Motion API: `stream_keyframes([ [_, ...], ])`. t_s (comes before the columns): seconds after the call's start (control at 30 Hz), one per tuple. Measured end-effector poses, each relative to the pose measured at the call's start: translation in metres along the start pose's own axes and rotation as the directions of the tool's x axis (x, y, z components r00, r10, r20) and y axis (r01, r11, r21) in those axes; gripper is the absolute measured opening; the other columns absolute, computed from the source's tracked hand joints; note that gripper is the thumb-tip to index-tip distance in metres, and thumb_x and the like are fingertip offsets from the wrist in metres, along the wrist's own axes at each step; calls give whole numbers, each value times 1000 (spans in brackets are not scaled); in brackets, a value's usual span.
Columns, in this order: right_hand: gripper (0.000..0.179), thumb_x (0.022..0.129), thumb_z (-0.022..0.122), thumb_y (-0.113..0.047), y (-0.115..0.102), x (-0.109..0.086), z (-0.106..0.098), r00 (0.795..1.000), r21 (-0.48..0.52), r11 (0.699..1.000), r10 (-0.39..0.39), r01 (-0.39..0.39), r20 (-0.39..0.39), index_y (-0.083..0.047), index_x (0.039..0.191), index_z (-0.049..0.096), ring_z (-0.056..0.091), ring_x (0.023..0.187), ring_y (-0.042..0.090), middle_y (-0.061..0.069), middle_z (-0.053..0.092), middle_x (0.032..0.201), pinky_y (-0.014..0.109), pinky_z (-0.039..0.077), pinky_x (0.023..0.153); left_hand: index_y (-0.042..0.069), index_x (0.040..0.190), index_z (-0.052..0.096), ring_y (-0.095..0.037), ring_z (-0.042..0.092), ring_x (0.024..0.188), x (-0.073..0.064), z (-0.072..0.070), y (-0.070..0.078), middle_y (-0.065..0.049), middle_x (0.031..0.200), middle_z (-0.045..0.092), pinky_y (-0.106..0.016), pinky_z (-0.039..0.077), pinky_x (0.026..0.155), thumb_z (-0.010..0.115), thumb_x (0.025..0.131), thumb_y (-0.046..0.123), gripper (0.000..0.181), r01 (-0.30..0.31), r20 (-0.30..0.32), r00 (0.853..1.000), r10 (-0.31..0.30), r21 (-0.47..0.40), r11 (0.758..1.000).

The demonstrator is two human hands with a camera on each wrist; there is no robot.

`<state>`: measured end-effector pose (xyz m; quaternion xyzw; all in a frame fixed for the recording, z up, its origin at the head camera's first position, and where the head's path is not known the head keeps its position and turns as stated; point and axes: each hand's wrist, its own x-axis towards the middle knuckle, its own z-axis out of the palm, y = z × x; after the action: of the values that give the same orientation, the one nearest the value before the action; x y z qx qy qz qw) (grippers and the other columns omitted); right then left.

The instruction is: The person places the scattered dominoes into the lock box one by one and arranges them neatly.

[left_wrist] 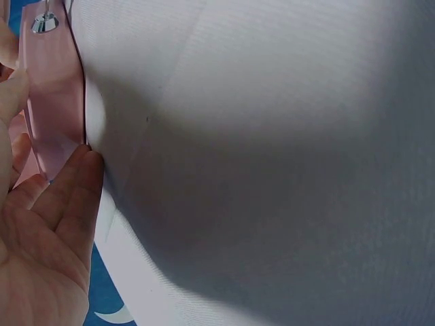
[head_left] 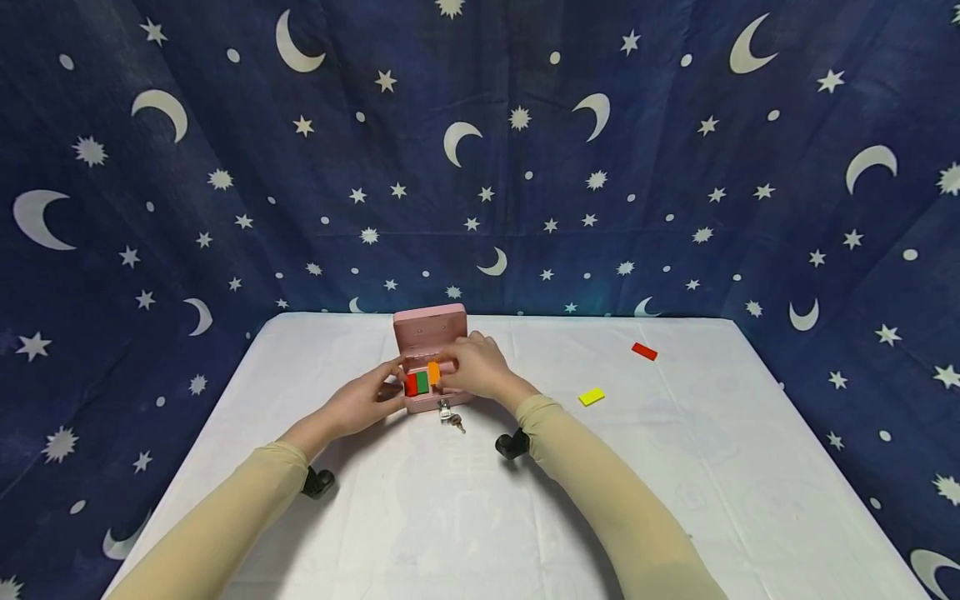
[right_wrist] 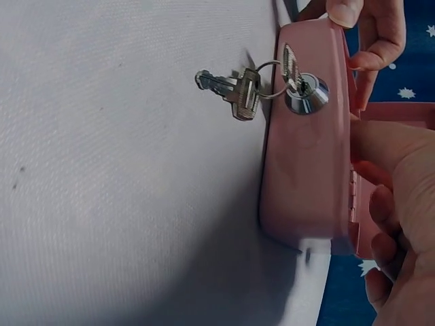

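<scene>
A pink metal cash box [head_left: 438,402] stands with its lid raised on the white-covered table. Inside it, a red block [head_left: 411,384] and a green block [head_left: 423,382] sit side by side at the left. My right hand [head_left: 480,367] reaches in from the right and pinches an orange block [head_left: 434,372] beside the green one; in the right wrist view its fingertips are hidden behind the front wall. At the box's left end, my left hand [head_left: 363,402] grips the side, fingers against the outer wall [left_wrist: 58,88]. Keys [right_wrist: 246,94] hang from the front lock [right_wrist: 309,95].
To the right on the white tablecloth [head_left: 450,517] lie a yellow block [head_left: 592,397] and, farther back, a red block [head_left: 644,352]. A dark blue curtain [head_left: 420,208] with moons and stars rises behind and along both sides of the table.
</scene>
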<state>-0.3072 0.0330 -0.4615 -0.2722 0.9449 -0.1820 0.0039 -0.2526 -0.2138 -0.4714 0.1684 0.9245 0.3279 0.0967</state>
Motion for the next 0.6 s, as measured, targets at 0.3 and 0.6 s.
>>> stream_keyframes([
  [0.3, 38, 84, 79, -44, -6, 5, 5, 1000, -80, 997, 0, 2, 26, -27, 118, 77, 49, 102, 16, -7, 70, 109, 36, 39, 89, 10, 152, 39, -28, 63, 123, 0, -1, -2, -8, 133, 60, -51, 46, 106, 71, 96, 38, 70, -13, -3, 1000, 13, 5, 1000],
  [0.6, 31, 87, 77, -41, -11, 6, 7, 1000, -101, 995, 7, -4, 28, -28, 115, 78, 48, 98, 16, -8, 70, 106, 34, 38, 85, 15, 133, 52, -27, 64, 122, -1, -1, 1, -9, 140, 57, -51, 47, 105, 70, 96, 37, 47, -17, 1, 1000, 17, 3, 1000],
])
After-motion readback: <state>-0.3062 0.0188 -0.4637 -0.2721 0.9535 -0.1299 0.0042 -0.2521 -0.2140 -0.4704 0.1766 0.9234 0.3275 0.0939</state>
